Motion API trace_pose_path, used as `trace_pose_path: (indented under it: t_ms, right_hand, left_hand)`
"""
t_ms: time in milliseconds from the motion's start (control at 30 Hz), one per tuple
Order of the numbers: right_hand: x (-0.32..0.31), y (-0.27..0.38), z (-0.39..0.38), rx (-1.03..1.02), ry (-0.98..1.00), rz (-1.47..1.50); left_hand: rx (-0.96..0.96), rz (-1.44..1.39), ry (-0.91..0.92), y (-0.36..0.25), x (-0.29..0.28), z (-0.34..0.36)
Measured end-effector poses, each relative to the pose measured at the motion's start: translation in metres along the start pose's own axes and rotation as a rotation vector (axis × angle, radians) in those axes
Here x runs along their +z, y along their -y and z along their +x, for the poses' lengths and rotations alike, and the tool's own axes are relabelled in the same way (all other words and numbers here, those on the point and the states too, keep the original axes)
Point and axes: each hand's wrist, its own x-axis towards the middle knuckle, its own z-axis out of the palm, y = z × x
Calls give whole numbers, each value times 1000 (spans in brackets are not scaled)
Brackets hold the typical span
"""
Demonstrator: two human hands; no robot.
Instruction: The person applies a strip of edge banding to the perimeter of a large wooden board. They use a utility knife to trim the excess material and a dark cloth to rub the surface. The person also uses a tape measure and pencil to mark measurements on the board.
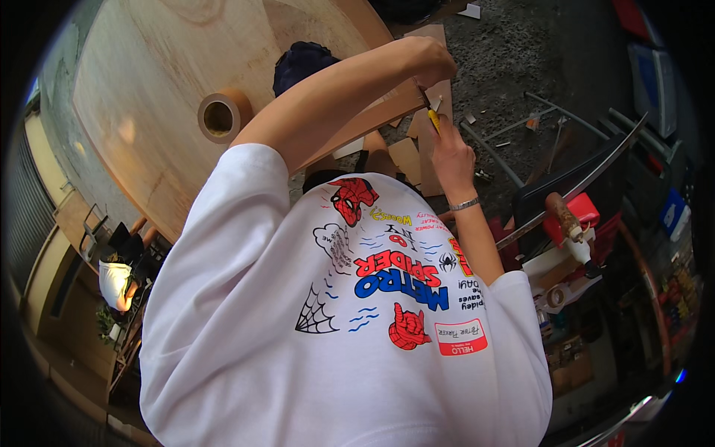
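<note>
My right hand (452, 149) is closed round a yellow utility knife (433, 118), whose dark tip points up toward my left hand. Over the narrow light-brown wooden strip (383, 113), my left hand (436, 61) curls down at its upper end, fingers bent and partly hidden. A wide curved plywood board (149, 89) fills the upper left, with a roll of brown tape (232, 112) lying on it beside a dark blue bundle (298, 67). Loose pale wood pieces (404, 160) lie below the strip.
At right are a metal frame (506, 160), a long metal bar (625, 141) and a red object (579, 207) with a cylindrical tool (562, 220). Rough dark ground (506, 59) carries scraps. A person in a white top (115, 287) is at the far left.
</note>
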Motion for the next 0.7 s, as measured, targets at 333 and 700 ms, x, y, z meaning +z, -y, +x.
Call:
trace_pose_path:
  t_ms: [333,700]
  right_hand:
    - [-1,-45,-46,104,-297,258]
    - [3,-22,45,280,-148,519]
  left_hand:
    - [-25,-69,-35,2,-1,-13]
    - [-230,-166,-406,21,21,-36]
